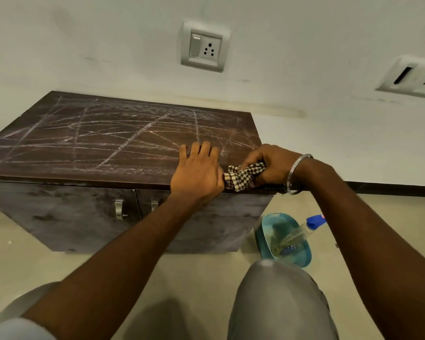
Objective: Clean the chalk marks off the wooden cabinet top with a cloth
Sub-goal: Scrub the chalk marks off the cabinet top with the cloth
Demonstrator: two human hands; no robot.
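Note:
A low dark wooden cabinet (59, 217) stands against the wall. Its top (103, 138) is crossed all over by white chalk lines. My right hand (271, 163) grips a bunched checked cloth (243, 176) at the top's front right corner. My left hand (196, 170) lies on the top just left of the cloth, fingers stretched out flat, thumb side touching the cloth's end. A metal bangle sits on my right wrist.
Two metal door handles (119, 209) stick out of the cabinet front. On the floor to the right of the cabinet stands a blue plastic basket (284, 239) with a spray bottle (314, 223) leaning in it. Wall sockets (204, 46) sit above. My knees are below.

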